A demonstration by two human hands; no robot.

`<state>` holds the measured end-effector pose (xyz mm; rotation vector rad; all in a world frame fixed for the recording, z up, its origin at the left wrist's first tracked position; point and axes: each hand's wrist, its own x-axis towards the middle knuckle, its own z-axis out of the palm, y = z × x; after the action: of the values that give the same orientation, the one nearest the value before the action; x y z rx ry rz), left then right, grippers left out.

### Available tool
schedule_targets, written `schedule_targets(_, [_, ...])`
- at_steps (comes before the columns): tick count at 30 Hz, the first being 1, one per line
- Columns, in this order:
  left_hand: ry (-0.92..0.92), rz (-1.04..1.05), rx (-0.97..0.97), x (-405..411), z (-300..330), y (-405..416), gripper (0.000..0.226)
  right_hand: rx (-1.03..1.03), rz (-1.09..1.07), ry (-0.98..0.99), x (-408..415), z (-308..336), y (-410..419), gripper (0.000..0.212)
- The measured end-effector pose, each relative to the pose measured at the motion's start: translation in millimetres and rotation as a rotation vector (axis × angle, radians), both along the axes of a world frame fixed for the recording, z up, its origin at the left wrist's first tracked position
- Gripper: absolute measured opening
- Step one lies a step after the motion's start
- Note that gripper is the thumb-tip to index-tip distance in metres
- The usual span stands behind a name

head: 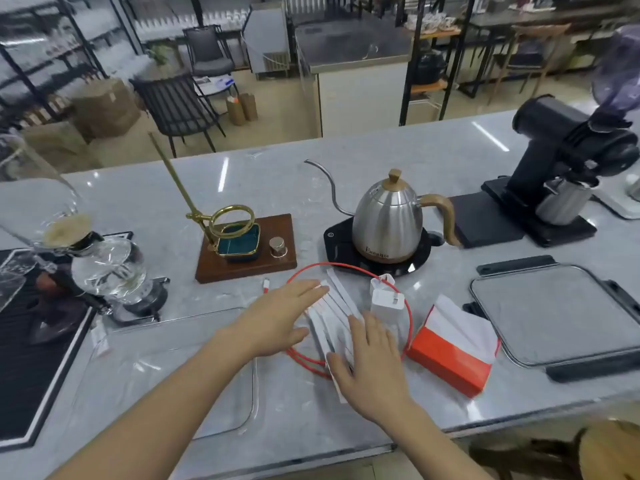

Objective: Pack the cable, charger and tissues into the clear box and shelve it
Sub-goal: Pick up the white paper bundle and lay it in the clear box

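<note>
Lying at lower centre, the red cable (pixel 410 317) loops loosely around the white charger (pixel 386 301) and flat white packets (pixel 332 317). Left hand (pixel 277 317) and right hand (pixel 370 365) rest spread-fingered, gripping nothing. Cable looks limp; charger rigid; tissues (pixel 457 344) soft, best pinched by the pack's sides.

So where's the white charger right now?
The white charger sits mid-counter, inside the red cable loop, just in front of the kettle and left of the tissue pack.
</note>
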<state>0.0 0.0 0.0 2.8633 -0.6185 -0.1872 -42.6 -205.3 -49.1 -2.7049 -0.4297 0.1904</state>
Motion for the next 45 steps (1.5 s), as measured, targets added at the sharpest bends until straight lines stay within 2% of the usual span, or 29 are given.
schedule_targets(7, [0.081,-0.089,0.080,28.8,-12.2,-1.2,0.087,0.023,-0.123,0.045,4.5,-13.4,12.4,0.074])
schedule_targets(12, [0.064,-0.200,0.070,46.3,-21.1,-7.5,0.084,-0.005,-0.172,0.033,3.7,-17.1,22.2,0.075])
schedule_targets(19, [0.153,-0.308,0.170,67.5,-29.2,-12.4,0.105,-0.024,-0.215,-0.010,6.8,-19.2,28.5,0.066])
schedule_targets(24, [0.158,-0.365,0.213,79.2,-32.4,-14.9,0.106,0.005,-0.249,-0.028,12.3,-19.2,30.3,0.060])
schedule_targets(29, [0.173,-0.395,0.205,88.4,-38.1,-15.0,0.106,0.014,-0.274,-0.012,15.9,-20.2,33.2,0.063])
schedule_targets(36, [0.132,-0.418,0.167,97.4,-44.3,-14.0,0.090,0.041,-0.320,-0.038,18.9,-22.0,36.8,0.057])
schedule_targets(45, [0.088,-0.402,0.105,99.3,-49.2,-16.0,0.052,-0.027,-0.305,-0.065,27.2,-22.4,38.9,0.040])
